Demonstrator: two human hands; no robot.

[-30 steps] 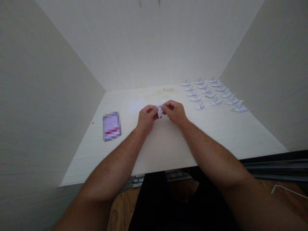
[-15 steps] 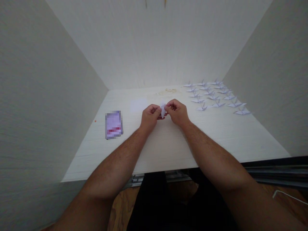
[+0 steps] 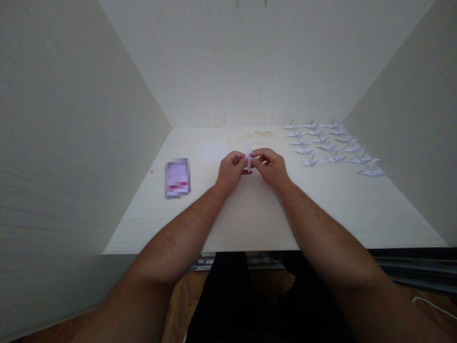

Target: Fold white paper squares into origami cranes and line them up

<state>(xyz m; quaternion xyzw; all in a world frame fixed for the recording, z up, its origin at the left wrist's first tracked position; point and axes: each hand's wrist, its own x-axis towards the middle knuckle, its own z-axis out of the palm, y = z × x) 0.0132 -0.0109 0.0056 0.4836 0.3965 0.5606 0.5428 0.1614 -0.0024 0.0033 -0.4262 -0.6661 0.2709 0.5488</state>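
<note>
A small piece of folded white paper [image 3: 249, 161] stands upright between my hands, over the middle of the white table. My left hand [image 3: 231, 169] pinches it from the left with thumb and fingers. From the right, my right hand [image 3: 270, 166] grips the same paper, its thumb and index finger close to the left fingertips. The fingertips hide part of the paper. Several folded white paper cranes [image 3: 326, 141] stand in rows at the back right of the table.
A pixelated purple-white packet [image 3: 177, 178] lies on the left of the table [image 3: 257, 219]. Behind my left hand is a pale sheet of paper [image 3: 213, 152]. A small orange speck [image 3: 152, 171] sits near the left edge. Panels rise at the back and both sides.
The folded paper has turned and now shows a narrower side. My right fingers have shifted their hold on it. The whole view has swung slightly left.
</note>
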